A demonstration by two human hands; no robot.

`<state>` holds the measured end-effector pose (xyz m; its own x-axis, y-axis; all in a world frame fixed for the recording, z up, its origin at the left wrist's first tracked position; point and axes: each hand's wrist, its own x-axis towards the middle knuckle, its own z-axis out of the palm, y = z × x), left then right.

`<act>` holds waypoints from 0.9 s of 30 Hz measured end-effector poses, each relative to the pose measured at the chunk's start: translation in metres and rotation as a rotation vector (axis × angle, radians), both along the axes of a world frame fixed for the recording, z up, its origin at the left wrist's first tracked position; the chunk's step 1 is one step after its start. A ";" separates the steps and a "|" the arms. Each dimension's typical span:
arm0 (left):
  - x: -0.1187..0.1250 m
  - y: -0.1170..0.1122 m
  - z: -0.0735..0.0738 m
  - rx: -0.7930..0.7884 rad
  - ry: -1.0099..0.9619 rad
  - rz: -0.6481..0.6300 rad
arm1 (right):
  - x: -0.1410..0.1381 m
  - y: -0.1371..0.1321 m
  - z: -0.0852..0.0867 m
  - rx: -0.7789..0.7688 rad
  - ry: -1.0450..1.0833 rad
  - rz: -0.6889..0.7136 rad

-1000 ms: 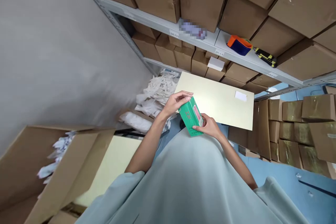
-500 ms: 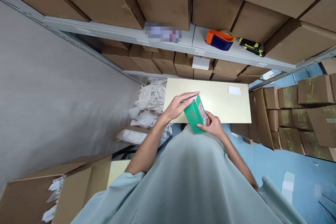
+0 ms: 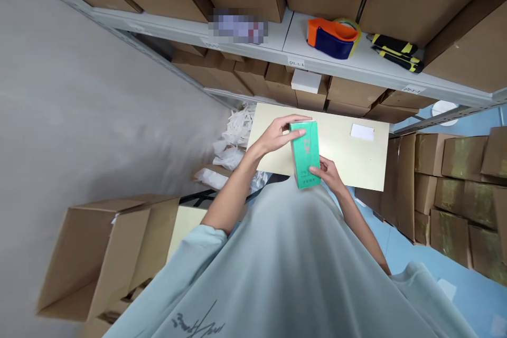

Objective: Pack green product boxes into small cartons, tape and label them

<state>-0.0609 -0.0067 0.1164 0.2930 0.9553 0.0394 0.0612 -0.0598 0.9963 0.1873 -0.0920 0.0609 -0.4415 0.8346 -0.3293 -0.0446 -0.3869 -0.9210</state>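
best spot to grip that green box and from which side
Probably across its narrow width at mid-height, coming from left and right: the green box is long and flat-sided, and its long edges look bare there, between the left hand at the top and the right hand at lower right.

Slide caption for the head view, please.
Left hand and right hand hold a green box near a pale table.

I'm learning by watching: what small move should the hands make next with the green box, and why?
Perhaps gently test the top edge of the green box with the left hand: its fingers reach over that end, while the right hand grips the lower end and could steady it.
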 end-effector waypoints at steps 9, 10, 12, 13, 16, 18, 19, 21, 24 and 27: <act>0.005 0.039 -0.068 -0.280 -0.031 0.407 | 0.021 0.009 -0.004 0.128 -0.031 -0.020; 0.005 0.039 -0.069 -0.289 -0.032 0.411 | 0.022 0.007 -0.006 0.146 -0.061 -0.052; 0.006 0.039 -0.070 -0.298 -0.036 0.410 | 0.020 0.004 -0.008 0.189 -0.121 -0.101; 0.006 0.038 -0.070 -0.305 -0.041 0.414 | 0.019 0.004 -0.008 0.212 -0.148 -0.113; 0.005 0.037 -0.072 -0.341 -0.063 0.461 | 0.015 0.004 -0.006 0.265 -0.212 -0.104; 0.003 0.035 -0.074 -0.367 -0.076 0.495 | 0.011 0.005 -0.003 0.287 -0.269 -0.087; 0.002 0.035 -0.076 -0.375 -0.081 0.508 | 0.009 0.006 -0.002 0.296 -0.307 -0.087; -0.003 0.034 -0.079 -0.376 -0.081 0.533 | 0.002 0.008 0.000 0.320 -0.404 -0.110; -0.015 0.034 -0.082 -0.349 -0.062 0.589 | -0.011 0.009 0.004 0.381 -0.524 -0.212; -0.030 0.038 -0.087 -0.312 -0.001 0.652 | -0.027 0.007 0.006 0.472 -0.568 -0.315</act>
